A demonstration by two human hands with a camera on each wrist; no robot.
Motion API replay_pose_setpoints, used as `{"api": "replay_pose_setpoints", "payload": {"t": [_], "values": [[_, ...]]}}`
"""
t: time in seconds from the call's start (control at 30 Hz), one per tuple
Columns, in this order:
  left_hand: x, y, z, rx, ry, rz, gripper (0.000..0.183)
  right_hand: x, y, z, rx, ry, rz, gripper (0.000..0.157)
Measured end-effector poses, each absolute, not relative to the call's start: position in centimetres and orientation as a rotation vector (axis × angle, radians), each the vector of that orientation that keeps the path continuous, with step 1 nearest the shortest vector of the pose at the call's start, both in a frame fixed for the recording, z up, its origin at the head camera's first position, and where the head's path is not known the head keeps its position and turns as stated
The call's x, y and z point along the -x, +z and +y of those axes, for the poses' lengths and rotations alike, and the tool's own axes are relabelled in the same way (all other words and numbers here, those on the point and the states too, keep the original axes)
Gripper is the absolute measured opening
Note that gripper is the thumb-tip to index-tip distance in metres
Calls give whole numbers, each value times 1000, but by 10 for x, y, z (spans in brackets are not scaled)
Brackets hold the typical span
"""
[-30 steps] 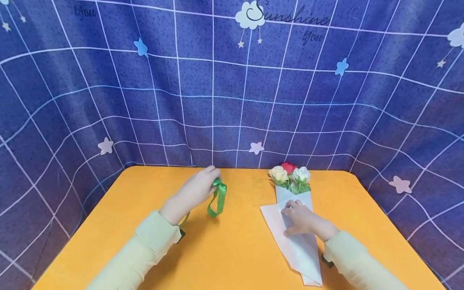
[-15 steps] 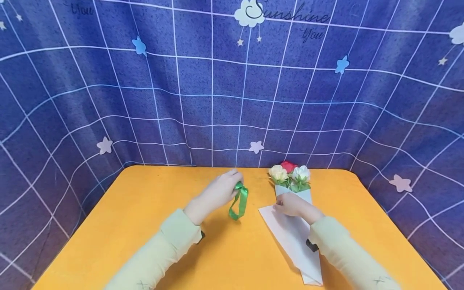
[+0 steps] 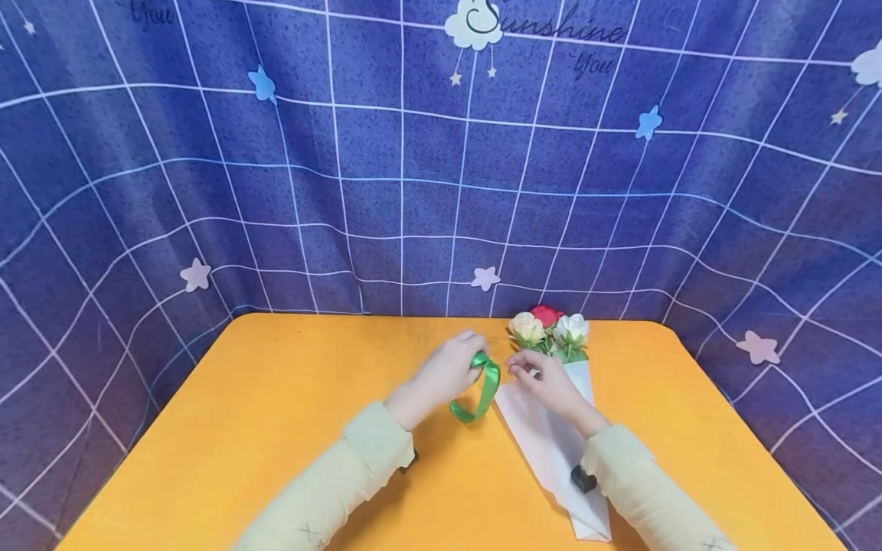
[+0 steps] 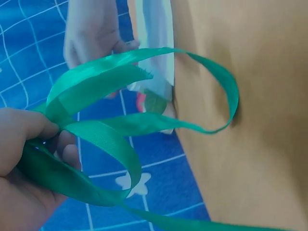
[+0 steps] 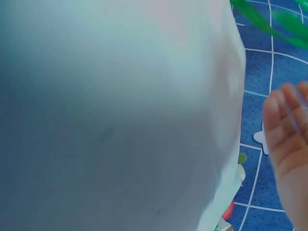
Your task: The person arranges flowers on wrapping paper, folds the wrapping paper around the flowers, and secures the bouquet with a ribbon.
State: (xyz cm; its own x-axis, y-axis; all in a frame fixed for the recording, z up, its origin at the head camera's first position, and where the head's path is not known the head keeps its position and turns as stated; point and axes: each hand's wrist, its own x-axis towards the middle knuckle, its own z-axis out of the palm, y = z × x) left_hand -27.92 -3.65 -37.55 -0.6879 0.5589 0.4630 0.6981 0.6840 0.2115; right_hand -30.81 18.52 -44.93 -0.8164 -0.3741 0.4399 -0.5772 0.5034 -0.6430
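Observation:
My left hand (image 3: pixel 451 370) pinches a looped green satin ribbon (image 4: pixel 101 139) between thumb and fingers. Its loops hang below the fingers, and one tail runs off the bottom of the left wrist view. Just right of the ribbon is my right hand (image 3: pixel 547 383), fingers loosely bent and holding nothing, over the upper part of a bouquet wrapped in white paper (image 3: pixel 551 451). Cream, red and white roses (image 3: pixel 547 325) with green leaves stick out of the far end of the wrap. In the right wrist view the paper (image 5: pixel 120 120) fills most of the picture, beside the fingers (image 5: pixel 284 115).
The bouquet lies on a yellow-orange table (image 3: pixel 289 383), its flowers near the back edge. Behind the table hangs a blue curtain (image 3: pixel 386 191) with white grid lines, stars and clouds. A small black device (image 3: pixel 583 479) sits under the right cuff.
The left hand has carried the ribbon rightward to beside the bouquet. The right hand has moved up along the wrap, curling and then loosening its fingers, and now sits close to the ribbon.

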Motion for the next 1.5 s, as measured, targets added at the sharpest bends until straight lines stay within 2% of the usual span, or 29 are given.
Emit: {"api": "replay_pose_setpoints", "payload": {"t": [0.2, 0.37, 0.57, 1.0, 1.5], "values": [[282, -385, -27, 958, -578, -2535, 12, 296, -438, 177, -1024, 1285, -2458, 16], [284, -390, -26, 940, -611, -2552, 17, 285, -423, 168, -1017, 1175, -2508, 10], [285, -394, -38, 914, -639, -2576, 21, 305, -446, 176, -847, 1136, -2544, 5], [281, -400, -66, 846, -648, -2665, 20, 301, -437, 185, -335, 1071, -2681, 8], [273, -411, -93, 802, -634, -2681, 24, 286, -421, 208, -173, 1189, -2716, 20]]}}
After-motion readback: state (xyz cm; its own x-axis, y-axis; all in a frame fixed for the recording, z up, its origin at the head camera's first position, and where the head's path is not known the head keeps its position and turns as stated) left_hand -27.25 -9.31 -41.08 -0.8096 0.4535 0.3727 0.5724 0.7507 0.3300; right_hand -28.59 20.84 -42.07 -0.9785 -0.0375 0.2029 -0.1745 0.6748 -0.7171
